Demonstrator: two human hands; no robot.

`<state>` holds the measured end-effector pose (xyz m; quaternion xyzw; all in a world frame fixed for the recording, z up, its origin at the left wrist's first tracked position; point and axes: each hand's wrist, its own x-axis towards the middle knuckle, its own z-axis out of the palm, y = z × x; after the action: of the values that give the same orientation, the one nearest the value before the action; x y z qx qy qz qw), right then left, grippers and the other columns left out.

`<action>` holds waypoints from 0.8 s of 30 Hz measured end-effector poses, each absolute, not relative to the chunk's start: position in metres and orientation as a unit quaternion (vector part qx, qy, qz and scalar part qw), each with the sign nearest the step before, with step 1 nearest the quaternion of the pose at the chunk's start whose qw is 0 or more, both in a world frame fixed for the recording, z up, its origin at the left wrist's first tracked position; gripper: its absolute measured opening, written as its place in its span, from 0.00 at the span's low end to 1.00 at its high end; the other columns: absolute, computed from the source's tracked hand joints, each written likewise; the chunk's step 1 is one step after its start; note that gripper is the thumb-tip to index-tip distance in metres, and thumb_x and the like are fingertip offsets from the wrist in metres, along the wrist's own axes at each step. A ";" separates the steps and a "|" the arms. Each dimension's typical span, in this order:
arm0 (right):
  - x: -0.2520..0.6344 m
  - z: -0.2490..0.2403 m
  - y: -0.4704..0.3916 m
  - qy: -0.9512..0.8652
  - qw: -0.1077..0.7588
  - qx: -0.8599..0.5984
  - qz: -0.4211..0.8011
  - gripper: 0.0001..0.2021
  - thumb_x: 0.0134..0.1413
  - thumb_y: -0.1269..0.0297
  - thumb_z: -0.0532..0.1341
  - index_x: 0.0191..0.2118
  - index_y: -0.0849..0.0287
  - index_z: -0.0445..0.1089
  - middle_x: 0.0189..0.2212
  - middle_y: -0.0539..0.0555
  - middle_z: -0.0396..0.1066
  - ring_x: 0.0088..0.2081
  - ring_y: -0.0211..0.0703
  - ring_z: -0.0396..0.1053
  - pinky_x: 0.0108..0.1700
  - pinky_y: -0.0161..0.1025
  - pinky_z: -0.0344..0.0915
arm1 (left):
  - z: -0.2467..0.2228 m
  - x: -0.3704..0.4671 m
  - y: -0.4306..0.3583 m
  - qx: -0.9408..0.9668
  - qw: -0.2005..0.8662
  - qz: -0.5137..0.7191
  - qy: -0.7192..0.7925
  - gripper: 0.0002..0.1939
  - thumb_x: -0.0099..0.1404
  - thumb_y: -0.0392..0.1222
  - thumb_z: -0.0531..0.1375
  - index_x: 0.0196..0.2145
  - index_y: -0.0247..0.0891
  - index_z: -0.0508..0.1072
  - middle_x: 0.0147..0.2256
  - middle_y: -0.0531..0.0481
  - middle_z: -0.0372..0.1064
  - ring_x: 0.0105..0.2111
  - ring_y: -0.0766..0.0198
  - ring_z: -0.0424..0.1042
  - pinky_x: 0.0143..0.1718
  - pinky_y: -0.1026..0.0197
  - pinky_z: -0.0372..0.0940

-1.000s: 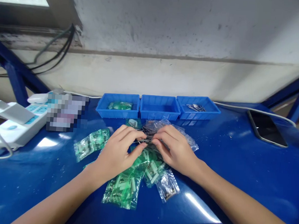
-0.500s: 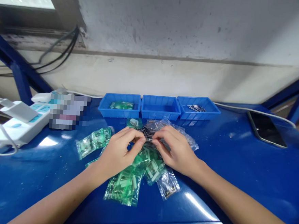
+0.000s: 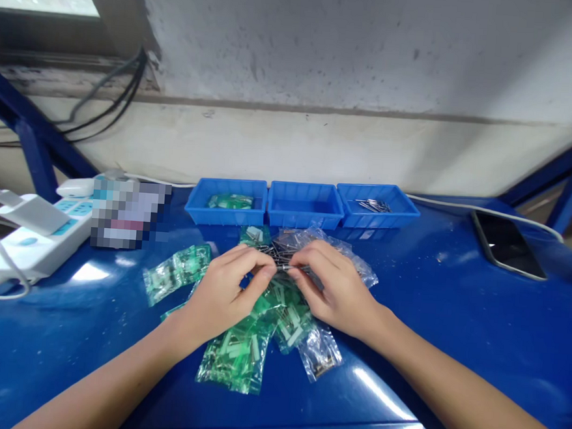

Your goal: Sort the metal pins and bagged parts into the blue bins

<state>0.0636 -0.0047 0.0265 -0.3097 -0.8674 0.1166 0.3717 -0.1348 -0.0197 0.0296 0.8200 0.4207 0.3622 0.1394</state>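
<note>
My left hand (image 3: 235, 283) and my right hand (image 3: 333, 283) meet at the middle of the table, both with thumb and forefinger pinched. Between the fingertips a thin metal piece, seemingly a screw (image 3: 283, 267), lies sideways, each end gripped by one hand. Just behind it is a pile of dark, thin screw-like pieces (image 3: 278, 248) on clear plastic bags (image 3: 308, 237). Beneath and in front of the hands lie green-tinted bags (image 3: 236, 361) with pale plugs and metal pieces inside. A clear bag (image 3: 319, 353) of small metal parts rests below my right hand.
Three blue bins stand in a row: the left bin (image 3: 224, 215) holds green bags, the middle bin (image 3: 305, 220) shows a bare bottom, the right bin (image 3: 381, 221) holds thin metal pieces. A power strip (image 3: 23, 255) lies left, a phone (image 3: 509, 246) right.
The whole view has shifted slightly, so things appear a little further left. Both hands keep the same pinch on the metal piece.
</note>
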 end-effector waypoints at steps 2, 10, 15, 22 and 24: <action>0.064 0.028 -0.005 -0.865 0.369 -0.319 0.117 0.06 0.60 0.68 0.52 0.36 0.60 0.64 0.30 0.55 0.66 0.32 0.41 0.62 0.35 0.40 0.61 | 0.030 -0.135 -0.020 0.815 0.140 0.373 0.421 0.04 0.65 0.35 0.56 0.38 0.37 0.69 0.31 0.52 0.69 0.30 0.67 0.68 0.32 0.64 0.63; 0.063 0.028 -0.007 -0.863 0.392 -0.300 0.108 0.07 0.57 0.67 0.56 0.41 0.62 0.64 0.33 0.55 0.68 0.35 0.42 0.64 0.37 0.41 0.63 | 0.032 -0.134 -0.019 0.832 0.125 0.363 0.401 0.08 0.66 0.33 0.53 0.29 0.37 0.68 0.25 0.53 0.67 0.27 0.66 0.64 0.32 0.62 0.60; 0.062 0.028 -0.006 -0.873 0.366 -0.302 0.113 0.05 0.59 0.70 0.52 0.36 0.61 0.64 0.31 0.54 0.66 0.33 0.41 0.63 0.35 0.40 0.62 | 0.032 -0.134 -0.018 0.834 0.147 0.355 0.395 0.10 0.68 0.36 0.51 0.30 0.37 0.69 0.25 0.53 0.67 0.27 0.67 0.66 0.32 0.63 0.60; 0.093 0.047 0.014 -0.800 0.458 -0.387 -0.007 0.07 0.59 0.69 0.53 0.31 0.59 0.65 0.26 0.53 0.67 0.30 0.40 0.65 0.34 0.38 0.61 | 0.030 -0.147 -0.009 0.780 0.123 0.334 0.514 0.06 0.66 0.39 0.55 0.34 0.39 0.71 0.27 0.54 0.70 0.26 0.67 0.68 0.28 0.65 0.61; 0.113 0.050 0.029 -0.708 0.494 -0.498 -0.086 0.08 0.58 0.63 0.55 0.31 0.59 0.66 0.25 0.52 0.67 0.27 0.40 0.65 0.32 0.39 0.60 | 0.027 -0.149 -0.005 0.778 0.096 0.327 0.528 0.05 0.65 0.39 0.55 0.34 0.39 0.71 0.28 0.53 0.71 0.28 0.65 0.69 0.29 0.64 0.61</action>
<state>0.1128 0.0295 0.0500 -0.4982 -0.7076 -0.0864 0.4936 -0.1495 -0.0045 0.0270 0.7783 0.5276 0.3266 0.0961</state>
